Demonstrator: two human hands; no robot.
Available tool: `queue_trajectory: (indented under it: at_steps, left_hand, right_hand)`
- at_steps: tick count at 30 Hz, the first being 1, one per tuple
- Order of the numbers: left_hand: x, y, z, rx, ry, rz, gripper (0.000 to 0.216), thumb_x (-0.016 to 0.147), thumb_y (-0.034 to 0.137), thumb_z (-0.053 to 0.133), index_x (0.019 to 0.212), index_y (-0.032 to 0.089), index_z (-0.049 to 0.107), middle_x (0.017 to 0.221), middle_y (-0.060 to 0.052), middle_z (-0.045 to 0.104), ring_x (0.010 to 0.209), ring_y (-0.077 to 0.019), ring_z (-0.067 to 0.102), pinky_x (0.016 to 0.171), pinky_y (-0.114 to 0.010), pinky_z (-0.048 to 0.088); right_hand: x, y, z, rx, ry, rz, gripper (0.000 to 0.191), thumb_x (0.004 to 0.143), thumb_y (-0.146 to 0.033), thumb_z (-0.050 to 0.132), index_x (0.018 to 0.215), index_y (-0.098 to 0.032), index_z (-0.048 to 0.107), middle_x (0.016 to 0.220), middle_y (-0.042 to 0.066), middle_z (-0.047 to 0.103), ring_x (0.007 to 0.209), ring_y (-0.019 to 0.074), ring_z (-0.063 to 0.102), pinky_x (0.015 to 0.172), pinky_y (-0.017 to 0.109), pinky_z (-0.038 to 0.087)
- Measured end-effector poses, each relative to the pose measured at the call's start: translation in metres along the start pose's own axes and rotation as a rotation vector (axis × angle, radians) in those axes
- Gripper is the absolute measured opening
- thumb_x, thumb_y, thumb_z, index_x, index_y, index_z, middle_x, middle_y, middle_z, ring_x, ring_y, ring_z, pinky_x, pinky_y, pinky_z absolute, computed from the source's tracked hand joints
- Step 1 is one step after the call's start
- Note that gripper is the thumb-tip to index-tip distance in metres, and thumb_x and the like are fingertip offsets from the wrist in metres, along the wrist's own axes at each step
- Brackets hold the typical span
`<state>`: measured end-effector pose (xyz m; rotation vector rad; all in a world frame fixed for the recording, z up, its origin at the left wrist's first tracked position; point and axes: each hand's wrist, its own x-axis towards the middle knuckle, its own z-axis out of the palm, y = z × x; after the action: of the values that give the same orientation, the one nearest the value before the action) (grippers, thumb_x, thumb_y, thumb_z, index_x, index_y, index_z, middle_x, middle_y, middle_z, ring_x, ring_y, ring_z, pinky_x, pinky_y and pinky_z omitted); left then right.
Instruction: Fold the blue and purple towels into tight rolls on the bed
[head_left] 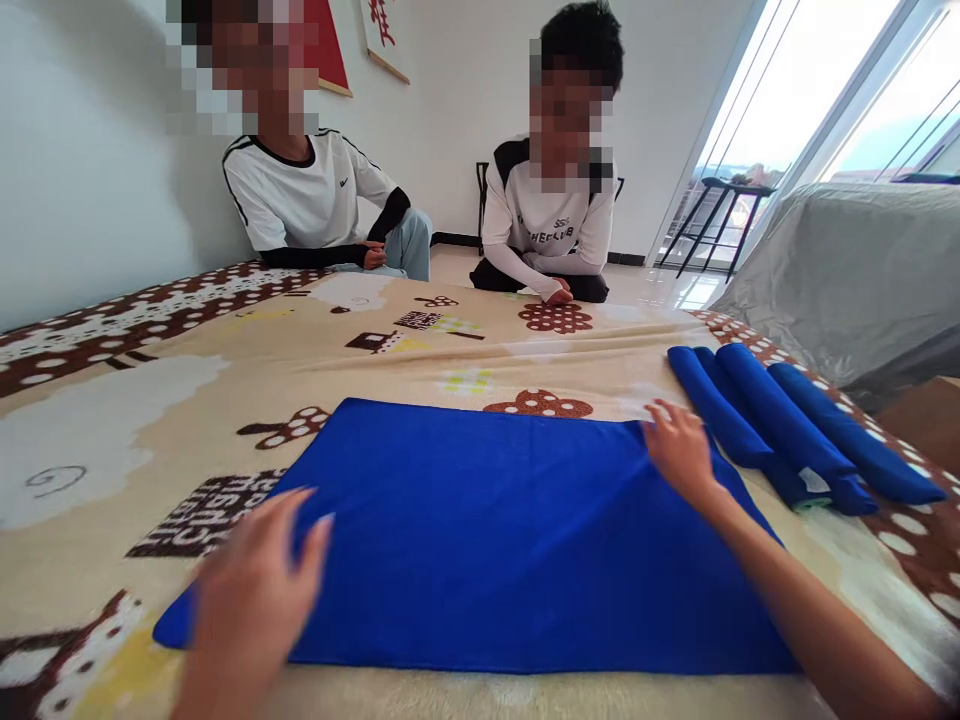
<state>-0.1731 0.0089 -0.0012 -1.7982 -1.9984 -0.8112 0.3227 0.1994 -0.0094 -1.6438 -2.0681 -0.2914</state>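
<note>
A blue towel (480, 530) lies spread flat on a patterned blanket (150, 400) in front of me. My left hand (251, 590) rests near the towel's left edge, fingers stretched out and holding nothing. My right hand (679, 450) lies flat on the towel's far right corner, fingers apart. Three rolled blue towels (787, 425) lie side by side just right of my right hand.
Two people in white tops sit at the far edge of the blanket, one at the left (307, 205), one in the middle (551, 225), hands resting. A grey covered piece of furniture (855, 270) stands at the right. A black side table (720, 215) stands by the window.
</note>
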Motion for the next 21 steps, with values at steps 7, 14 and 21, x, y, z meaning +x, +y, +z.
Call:
queue_trajectory:
  at_steps: [7,14,21]
  left_hand:
    - [0.094,0.160,0.108,-0.070,-0.552,0.386,0.054,0.102,0.035,0.032,0.154,0.021,0.038,0.163,-0.005,0.034,0.150,-0.0173,0.031,0.122,-0.037,0.026]
    - [0.138,-0.024,0.120,0.110,-0.549,-0.003,0.060,0.102,0.051,0.026,0.155,0.025,0.037,0.164,-0.008,0.030,0.152,-0.0269,0.026,0.121,-0.057,0.017]
    - [0.141,-0.071,0.118,0.167,-0.501,-0.108,0.058,0.103,0.054,0.026,0.156,0.029,0.031,0.166,-0.003,0.026,0.153,-0.0223,0.024,0.121,-0.055,0.017]
  right_hand:
    - [-0.004,-0.144,0.046,0.159,-0.235,-0.318,0.054,0.101,-0.056,0.036,0.147,-0.031,0.050,0.153,-0.004,0.048,0.142,0.0196,0.045,0.114,0.032,0.042]
    - [-0.021,0.042,0.018,0.145,-0.272,-0.082,0.072,0.101,-0.064,0.022,0.149,-0.016,0.047,0.155,0.015,0.041,0.146,0.0315,0.037,0.119,0.056,0.033]
    - [-0.038,0.099,0.026,0.160,-0.245,-0.052,0.061,0.103,-0.057,0.030,0.155,-0.027,0.036,0.162,0.004,0.032,0.151,0.0219,0.027,0.124,0.046,0.028]
